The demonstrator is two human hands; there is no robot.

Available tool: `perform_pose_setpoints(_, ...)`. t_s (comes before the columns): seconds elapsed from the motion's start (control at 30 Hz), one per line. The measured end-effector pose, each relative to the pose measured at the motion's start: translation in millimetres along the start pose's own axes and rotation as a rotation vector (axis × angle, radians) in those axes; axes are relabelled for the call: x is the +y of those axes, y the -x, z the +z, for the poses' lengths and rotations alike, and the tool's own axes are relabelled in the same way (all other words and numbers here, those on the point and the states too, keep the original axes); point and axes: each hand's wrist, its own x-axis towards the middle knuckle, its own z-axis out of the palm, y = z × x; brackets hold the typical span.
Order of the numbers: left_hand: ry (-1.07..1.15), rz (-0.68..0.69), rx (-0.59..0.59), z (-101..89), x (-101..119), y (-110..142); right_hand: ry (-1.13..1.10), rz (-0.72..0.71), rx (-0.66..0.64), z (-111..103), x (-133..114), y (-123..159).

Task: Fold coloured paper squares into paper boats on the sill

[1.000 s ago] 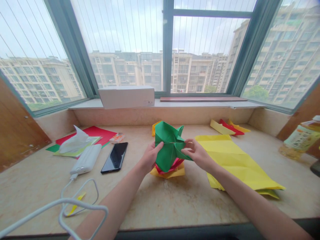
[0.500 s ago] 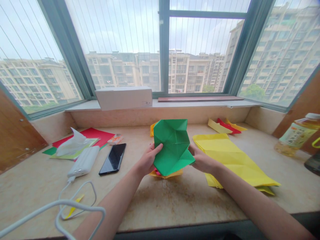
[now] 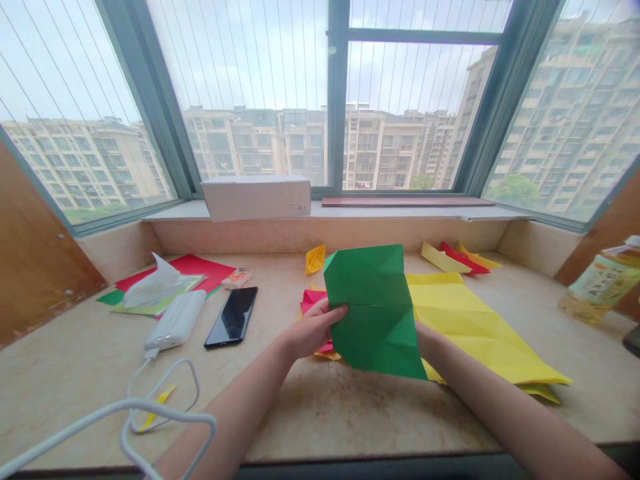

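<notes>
A creased sheet of green paper (image 3: pixel 373 303) is held up over the worktop, tilted toward me, with its two left corners folded or cut off. My left hand (image 3: pixel 317 327) grips its left edge, thumb in front and fingers behind. At the right edge, my right hand (image 3: pixel 423 337) goes behind the sheet, so its fingers are hidden. Partly covered by the green paper lie pink-red folded papers (image 3: pixel 311 298) with some orange paper under them. A small orange folded paper piece (image 3: pixel 315 259) stands just behind.
Yellow paper sheets (image 3: pixel 480 333) lie to the right, with folded strips (image 3: pixel 463 259) behind them and a drink bottle (image 3: pixel 603 280) at far right. On the left are a phone (image 3: pixel 231 317), a white power bank (image 3: pixel 176 320) with its cable (image 3: pixel 165 417), tissues (image 3: pixel 153 283) and red paper (image 3: pixel 213 272).
The green paper has been opened out from a folded shape into a flatter, larger sheet. It has shifted right, uncovering pink-red papers and the orange piece, and my right hand has gone behind it.
</notes>
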Motion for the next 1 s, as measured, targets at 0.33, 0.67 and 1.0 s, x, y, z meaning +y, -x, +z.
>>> perform_pose_setpoints(0.33, -0.088, 0.032, -0.01, 1.3, 3, -1, 0.014, -0.046, 0.144, -10, 5, -9)
perform_pose_setpoints(0.67, -0.06, 0.161, 0.082, -11.7, 16, -3, 0.109, -0.028, 0.29, -47, -36, -4)
perform_pose_setpoints(1.0, -0.133, 0.288, 0.299, -33.1, 35, -10, 0.193, -0.113, 0.609, -104, -46, -6)
